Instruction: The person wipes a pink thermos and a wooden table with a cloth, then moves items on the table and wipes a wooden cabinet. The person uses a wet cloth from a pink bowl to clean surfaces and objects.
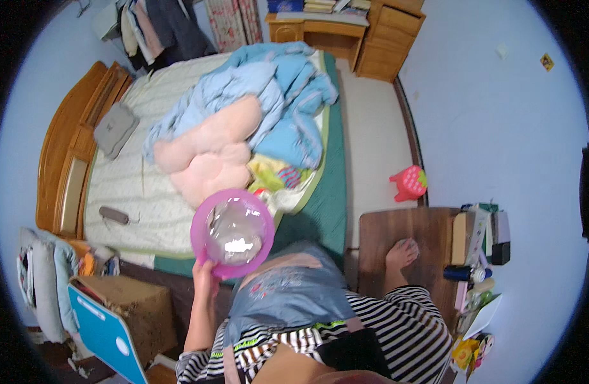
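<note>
My left hand (206,276) grips the near-left rim of a round purple plastic basin (198,229), held up in front of my apron (294,293). Bright glare lies inside the basin on what looks like clear water, and a pale lump shows at the bottom. On the right, my right hand (403,253) rests with bent fingers on a dark brown wooden tabletop (378,235). Something small and greyish may be under those fingers, but it is too blurred to tell.
Boxes (475,235), a dark blue bottle (460,273) and other items line the table's right side. A pink stool (410,183) stands beyond it. The bed (126,187) holds a blue quilt (294,110) and a pink plush cushion (210,161). A cardboard box (141,307) is at left.
</note>
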### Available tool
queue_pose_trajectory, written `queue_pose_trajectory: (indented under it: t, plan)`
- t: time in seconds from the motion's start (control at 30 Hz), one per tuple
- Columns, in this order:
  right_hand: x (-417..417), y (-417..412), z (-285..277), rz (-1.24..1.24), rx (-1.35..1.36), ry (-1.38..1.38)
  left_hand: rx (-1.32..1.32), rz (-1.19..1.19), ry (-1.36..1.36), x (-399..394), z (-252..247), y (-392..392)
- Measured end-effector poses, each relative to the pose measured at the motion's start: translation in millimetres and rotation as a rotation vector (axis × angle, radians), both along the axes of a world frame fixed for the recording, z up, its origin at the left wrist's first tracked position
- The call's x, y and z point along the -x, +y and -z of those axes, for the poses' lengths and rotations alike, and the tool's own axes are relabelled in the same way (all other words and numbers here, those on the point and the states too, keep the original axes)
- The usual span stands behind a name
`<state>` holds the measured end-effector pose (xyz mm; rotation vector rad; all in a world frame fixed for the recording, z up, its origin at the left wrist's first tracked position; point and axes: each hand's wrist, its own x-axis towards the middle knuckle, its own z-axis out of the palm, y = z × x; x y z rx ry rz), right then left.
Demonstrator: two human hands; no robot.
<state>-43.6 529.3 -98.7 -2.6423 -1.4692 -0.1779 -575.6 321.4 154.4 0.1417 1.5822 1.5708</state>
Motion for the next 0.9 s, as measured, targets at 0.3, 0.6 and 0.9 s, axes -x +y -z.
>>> queue_pose_trajectory:
  t: [0.3,0.6,0.9]
  plan:
    - [23.7,65.1,-56.1,-0.011,0.162,0.019,-0.068,-0.182,-0.009,-41.1,-20.9,110.8]
    - [7.4,69.0,-32.7,-0.040,0.104,0.007,-0.123,-0.030,-0.052,-44.4,-8.5,202.0]
    - [9.6,70.7,-31.9,-0.043,0.067,0.026,-0.113,0.307,-0.006,-10.7,11.4,288.9]
